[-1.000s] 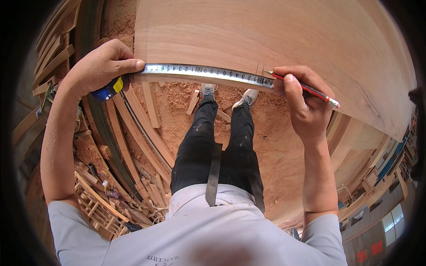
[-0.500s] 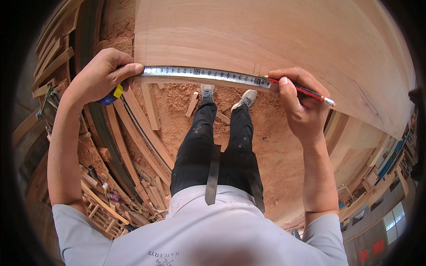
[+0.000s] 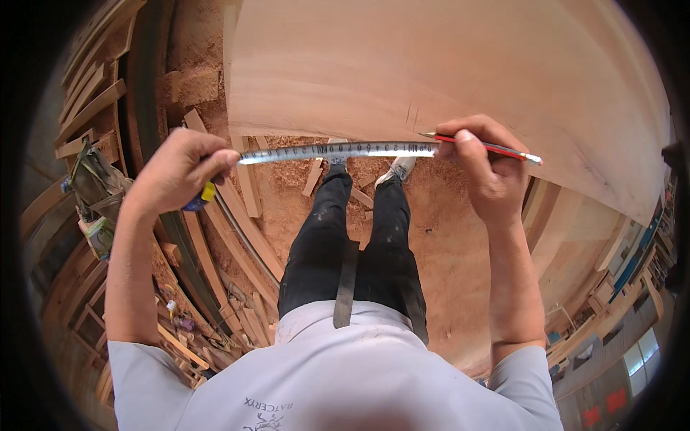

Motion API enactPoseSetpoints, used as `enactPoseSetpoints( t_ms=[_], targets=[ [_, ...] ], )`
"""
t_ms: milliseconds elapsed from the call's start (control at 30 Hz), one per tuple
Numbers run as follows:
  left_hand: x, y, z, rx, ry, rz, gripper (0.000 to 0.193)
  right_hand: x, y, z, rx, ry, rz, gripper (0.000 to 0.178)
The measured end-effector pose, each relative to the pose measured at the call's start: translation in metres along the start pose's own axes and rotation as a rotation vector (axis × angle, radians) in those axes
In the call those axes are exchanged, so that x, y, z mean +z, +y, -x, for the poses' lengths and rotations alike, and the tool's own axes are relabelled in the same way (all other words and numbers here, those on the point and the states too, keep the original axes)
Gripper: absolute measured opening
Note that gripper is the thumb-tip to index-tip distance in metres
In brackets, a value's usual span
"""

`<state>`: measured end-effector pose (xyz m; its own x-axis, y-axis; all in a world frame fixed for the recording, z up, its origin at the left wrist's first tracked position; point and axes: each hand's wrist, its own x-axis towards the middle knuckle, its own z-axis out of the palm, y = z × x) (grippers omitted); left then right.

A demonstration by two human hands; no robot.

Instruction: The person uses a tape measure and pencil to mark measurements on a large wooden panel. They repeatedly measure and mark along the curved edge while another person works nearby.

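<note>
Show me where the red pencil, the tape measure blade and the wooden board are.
red pencil (image 3: 503, 150), head view, on the shaft past the right hand's knuckles.
tape measure blade (image 3: 338, 151), head view, mid-span between the hands.
wooden board (image 3: 431, 65), head view, on its bare face.

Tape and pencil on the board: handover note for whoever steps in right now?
Left hand: grips the tape case, blue and yellow, at the board's left edge.
Right hand: holds a red pencil and pins the tape blade's far end; pencil tip points left, just above the blade.
Tape: stretched between both hands, off the near edge of the board, over the sawdust floor.
Done: short pencil marks show on the board above the blade.
Left: I cannot tell whether the marks sit at the wanted reading; the tape is not on the board, so no new mark is being made.
</note>
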<state>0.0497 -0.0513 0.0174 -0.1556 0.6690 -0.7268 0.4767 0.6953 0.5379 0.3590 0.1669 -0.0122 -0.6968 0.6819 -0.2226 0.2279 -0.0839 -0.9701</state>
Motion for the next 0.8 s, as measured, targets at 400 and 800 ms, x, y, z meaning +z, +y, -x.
enactPoseSetpoints(
  t_ms=[400,800],
  targets=[
    [0.109,-0.028,0.102,-0.162,-0.217,0.422,0.031,-0.036,-0.059,0.050,0.220,-0.027,0.056,0.031],
    [0.153,-0.062,0.157,-0.152,0.186,1.079,0.043,-0.004,-0.126,0.066,0.170,0.018,0.212,0.081]
  ],
)
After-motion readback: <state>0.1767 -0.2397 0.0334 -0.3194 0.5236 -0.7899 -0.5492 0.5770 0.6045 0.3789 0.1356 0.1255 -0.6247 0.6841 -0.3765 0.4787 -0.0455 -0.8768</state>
